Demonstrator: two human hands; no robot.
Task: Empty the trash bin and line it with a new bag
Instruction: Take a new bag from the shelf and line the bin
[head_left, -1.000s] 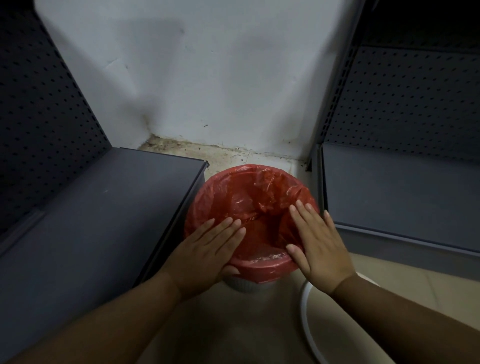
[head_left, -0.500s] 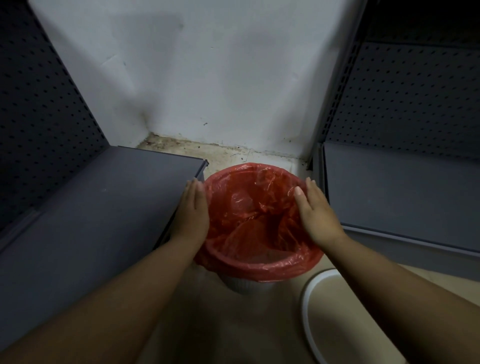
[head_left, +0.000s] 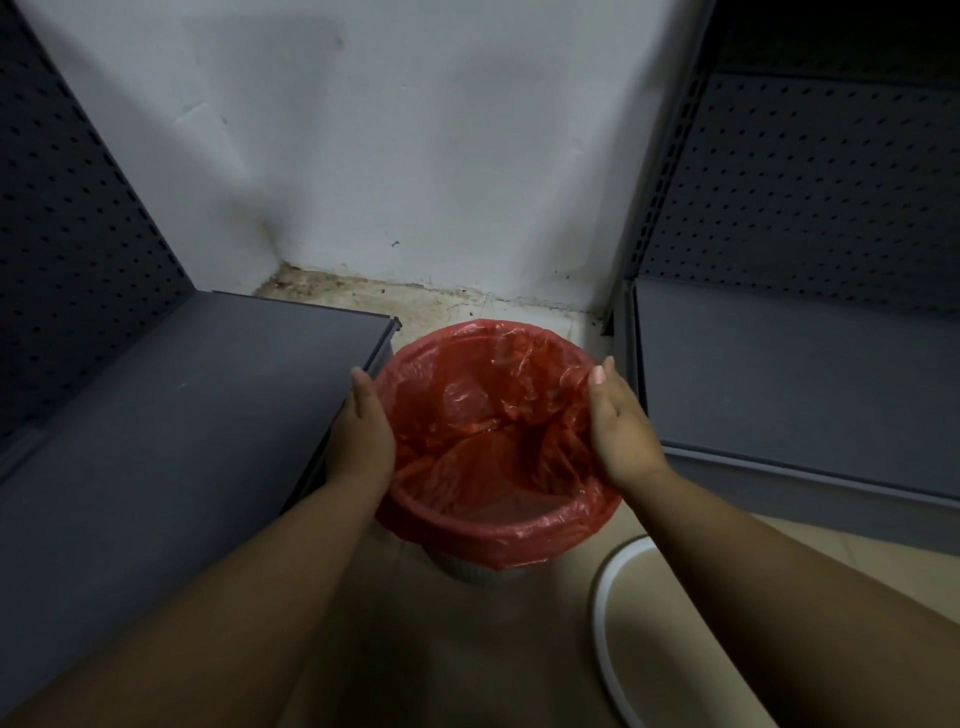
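A small pale ribbed trash bin (head_left: 470, 569) stands on the floor between two shelf units. A red plastic bag (head_left: 483, 431) lines it, folded down over the rim all round, with crumpled folds inside. My left hand (head_left: 363, 431) lies flat against the bag on the bin's left side, fingers together and pointing away from me. My right hand (head_left: 618, 426) presses the bag at the right rim, thumb on the inside edge. Whether either hand pinches the plastic is not visible.
Dark grey shelf bases flank the bin, one at left (head_left: 182, 415) and one at right (head_left: 789, 374), with perforated back panels. A stained white wall (head_left: 415, 156) stands behind. A white round rim (head_left: 605, 613) lies on the beige floor at lower right.
Both hands have slid from the near rim of the bin outward and back along its sides, the left to the left wall, the right to the right rim.
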